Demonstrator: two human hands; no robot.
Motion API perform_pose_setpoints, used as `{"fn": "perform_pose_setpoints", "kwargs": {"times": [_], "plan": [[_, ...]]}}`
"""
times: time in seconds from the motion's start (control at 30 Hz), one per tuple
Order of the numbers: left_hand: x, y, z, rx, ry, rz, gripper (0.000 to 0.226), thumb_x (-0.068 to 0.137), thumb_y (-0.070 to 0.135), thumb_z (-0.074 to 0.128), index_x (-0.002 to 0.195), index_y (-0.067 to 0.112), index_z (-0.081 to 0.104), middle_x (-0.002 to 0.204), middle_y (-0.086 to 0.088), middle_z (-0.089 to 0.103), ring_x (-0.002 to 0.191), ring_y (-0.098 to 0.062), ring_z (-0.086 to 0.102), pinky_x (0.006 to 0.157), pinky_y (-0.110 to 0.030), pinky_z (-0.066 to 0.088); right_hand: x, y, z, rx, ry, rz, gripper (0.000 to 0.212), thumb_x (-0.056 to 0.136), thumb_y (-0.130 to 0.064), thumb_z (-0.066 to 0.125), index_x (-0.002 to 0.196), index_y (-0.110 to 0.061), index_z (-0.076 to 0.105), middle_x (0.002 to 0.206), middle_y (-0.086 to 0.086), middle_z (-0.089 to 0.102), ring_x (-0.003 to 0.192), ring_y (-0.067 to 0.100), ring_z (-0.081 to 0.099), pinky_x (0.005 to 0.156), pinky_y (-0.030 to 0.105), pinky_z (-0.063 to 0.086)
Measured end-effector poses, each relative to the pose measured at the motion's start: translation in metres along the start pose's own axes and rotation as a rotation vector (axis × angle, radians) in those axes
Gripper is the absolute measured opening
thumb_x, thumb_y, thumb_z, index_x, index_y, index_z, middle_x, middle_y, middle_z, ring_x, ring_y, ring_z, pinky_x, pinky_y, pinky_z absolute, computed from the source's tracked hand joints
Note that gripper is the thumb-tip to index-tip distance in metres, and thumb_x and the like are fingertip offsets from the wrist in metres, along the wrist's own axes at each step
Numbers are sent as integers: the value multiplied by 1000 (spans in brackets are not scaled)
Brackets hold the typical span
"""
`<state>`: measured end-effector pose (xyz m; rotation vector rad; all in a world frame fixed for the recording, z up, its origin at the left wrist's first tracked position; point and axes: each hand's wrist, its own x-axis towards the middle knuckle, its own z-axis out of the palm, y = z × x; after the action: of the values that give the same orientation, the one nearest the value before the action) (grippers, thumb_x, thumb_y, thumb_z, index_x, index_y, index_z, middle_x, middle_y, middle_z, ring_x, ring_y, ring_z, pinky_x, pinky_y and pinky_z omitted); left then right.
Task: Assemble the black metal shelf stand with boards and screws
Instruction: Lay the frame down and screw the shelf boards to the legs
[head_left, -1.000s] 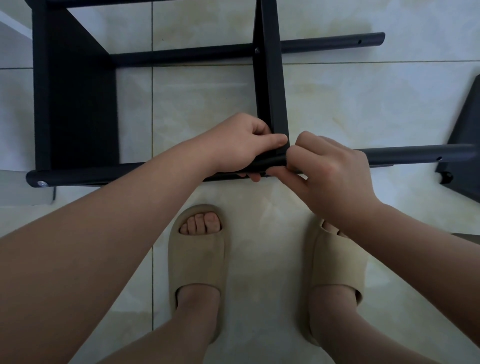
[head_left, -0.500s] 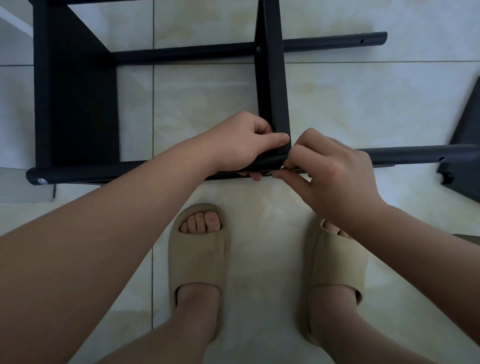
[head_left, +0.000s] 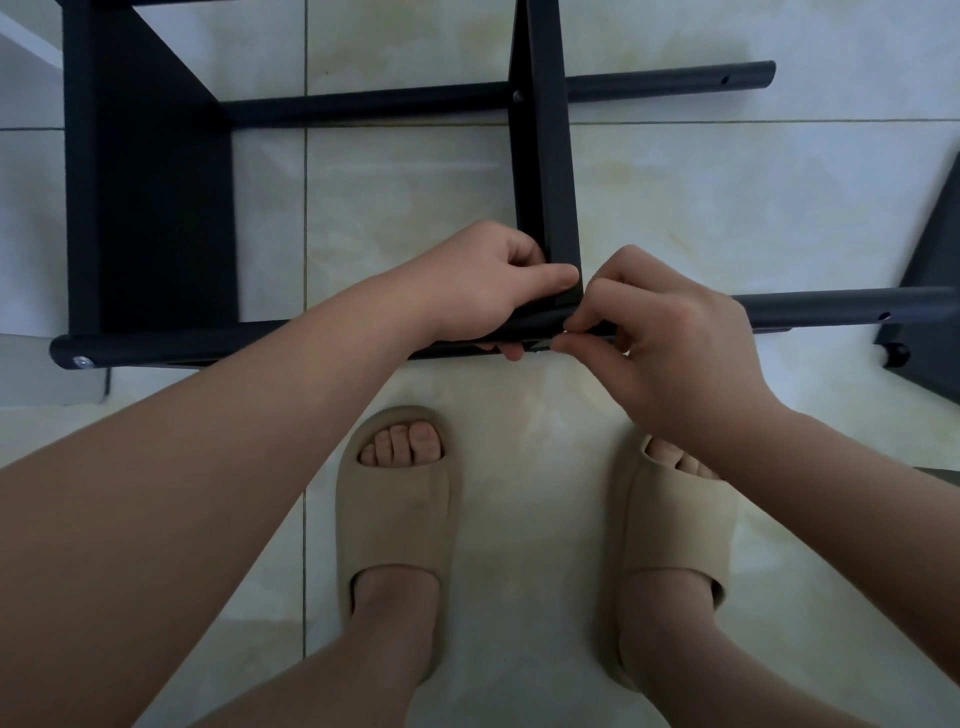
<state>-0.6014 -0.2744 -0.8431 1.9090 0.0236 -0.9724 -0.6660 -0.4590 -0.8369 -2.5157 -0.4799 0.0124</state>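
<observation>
Overhead, a black metal shelf stand (head_left: 156, 208) lies sideways on floor tiles (head_left: 415, 197). The left hand (head_left: 483, 291) grips the tube (head_left: 810, 306) where a board (head_left: 545, 156) meets it. The right hand (head_left: 670, 343) pinches something tiny, likely a screw (head_left: 554, 346). Stiff, probably light; hold by the tube.

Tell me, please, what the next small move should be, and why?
Probably twist in the small part, likely a screw, that the right hand pinches against the near tube: the left hand grips the tube and presses the middle board onto it, so the joint looks lined up.
</observation>
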Motion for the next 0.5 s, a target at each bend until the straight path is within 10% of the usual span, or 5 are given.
{"fn": "perform_pose_setpoints", "kwargs": {"times": [0.5], "plan": [[1, 1, 0, -1, -3, 4, 35, 98, 39, 61, 93, 5, 64, 69, -7, 72, 63, -25, 73, 51, -28, 50, -3, 6, -3, -64, -50, -150, 4, 89, -13, 72, 90, -14, 75, 94, 3, 66, 59, 24, 59, 44, 37, 46]]}}
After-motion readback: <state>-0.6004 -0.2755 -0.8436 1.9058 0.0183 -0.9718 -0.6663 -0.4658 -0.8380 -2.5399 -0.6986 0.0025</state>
